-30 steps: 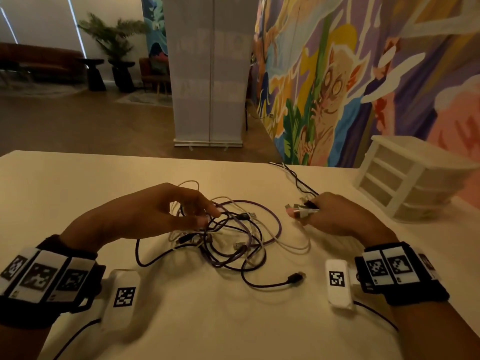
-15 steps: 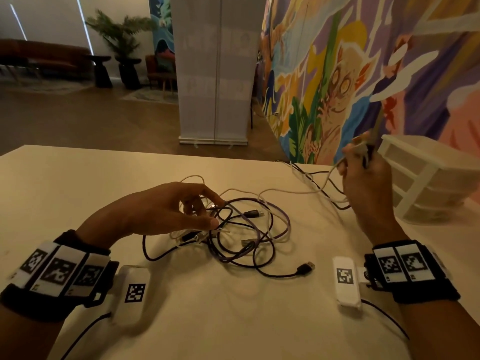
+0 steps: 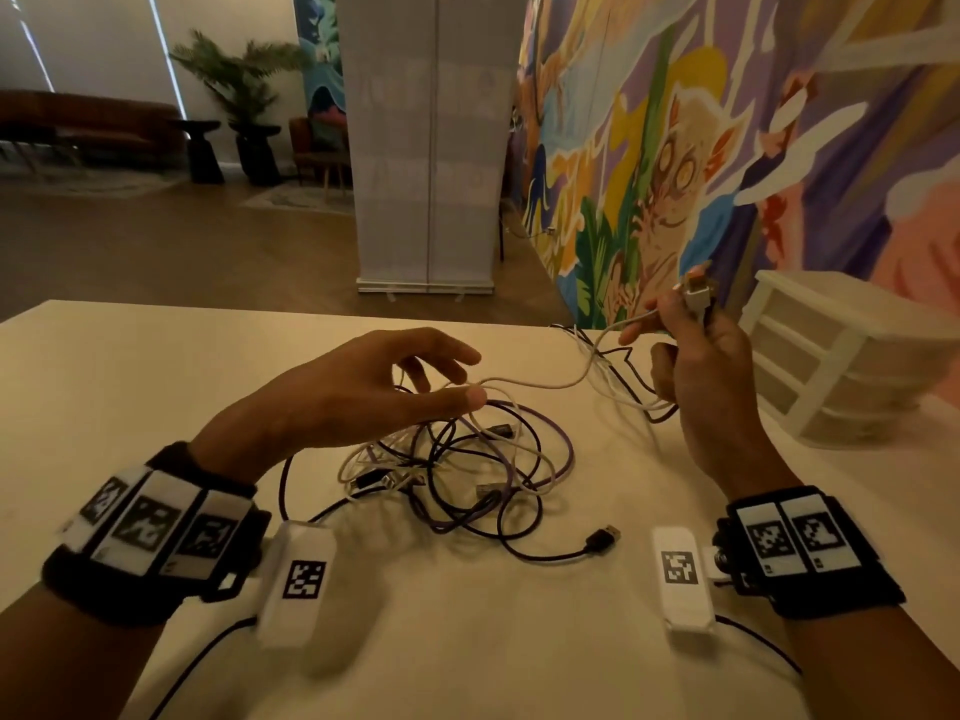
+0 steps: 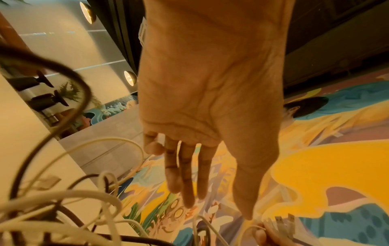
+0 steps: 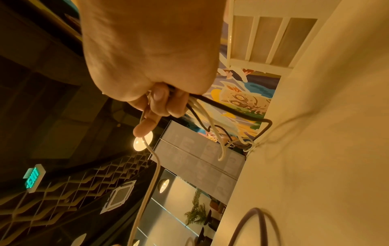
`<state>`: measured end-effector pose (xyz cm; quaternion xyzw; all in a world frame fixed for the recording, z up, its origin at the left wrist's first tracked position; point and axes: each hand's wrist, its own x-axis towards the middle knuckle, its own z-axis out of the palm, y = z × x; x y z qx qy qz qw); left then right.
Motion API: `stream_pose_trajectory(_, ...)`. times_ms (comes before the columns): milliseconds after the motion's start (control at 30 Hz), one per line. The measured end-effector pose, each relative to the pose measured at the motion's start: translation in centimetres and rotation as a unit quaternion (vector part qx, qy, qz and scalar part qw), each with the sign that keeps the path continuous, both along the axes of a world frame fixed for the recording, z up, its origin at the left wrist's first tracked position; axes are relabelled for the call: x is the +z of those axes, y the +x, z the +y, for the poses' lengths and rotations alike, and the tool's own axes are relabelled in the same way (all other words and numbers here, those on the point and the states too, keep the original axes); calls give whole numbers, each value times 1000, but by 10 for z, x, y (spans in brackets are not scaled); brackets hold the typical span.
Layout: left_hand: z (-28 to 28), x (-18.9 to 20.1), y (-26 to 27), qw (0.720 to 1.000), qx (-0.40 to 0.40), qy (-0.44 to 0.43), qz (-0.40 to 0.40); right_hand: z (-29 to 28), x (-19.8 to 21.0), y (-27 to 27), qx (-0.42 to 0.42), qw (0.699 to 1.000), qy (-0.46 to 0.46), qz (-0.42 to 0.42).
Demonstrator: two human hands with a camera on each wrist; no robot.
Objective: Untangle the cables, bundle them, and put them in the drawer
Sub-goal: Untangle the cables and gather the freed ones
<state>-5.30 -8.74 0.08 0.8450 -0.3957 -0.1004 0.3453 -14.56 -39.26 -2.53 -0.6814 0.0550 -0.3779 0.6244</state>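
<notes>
From the head view, connector ends are gripped in the raised right hand [image 3: 696,356]. A white cable [image 3: 540,383] is seen running leftward from it, past the spread, relaxed fingers of the left hand [image 3: 363,392], down into the tangle [image 3: 457,475] on the table [image 3: 130,366]. The drawer unit [image 3: 852,356] stands just right.

In the left wrist view, straight fingers [image 4: 187,174] are shown grasping nothing above the loops [image 4: 63,208].

In the right wrist view, several strands [image 5: 202,113] are clenched.
</notes>
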Motion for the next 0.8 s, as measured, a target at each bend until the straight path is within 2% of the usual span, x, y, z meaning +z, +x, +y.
stream_pose_trajectory(67,-10,1,2,998,-6,63,9,3,-1,0,15,1000,-13,17)
stream_pose_trajectory(133,-17,-2,3,996,-10,85,30,5,-2,1,35,998,-33,46)
stream_pose_trajectory(200,-20,-4,2,998,-6,45,43,7,-5,2,70,992,-51,87)
stream_pose_trajectory(333,-20,-5,-3,994,40,-89,58,15,-15,3,104,974,-129,156)
stream_pose_trajectory(433,-18,-9,-8,984,40,-148,93,20,-20,5,141,947,-196,213)
stream_pose_trajectory(500,-16,-11,-11,979,33,-165,114,24,-25,6,179,922,-237,248)
stream_pose_trajectory(567,-16,-14,-13,975,24,-174,135,28,-28,5,200,911,-249,262)
stream_pose_trajectory(733,-15,-20,-14,970,0,-181,164,32,-31,5,205,899,-276,272)
stream_pose_trajectory(800,-12,-21,-12,966,-3,-185,181,32,-34,7,187,912,-272,243)
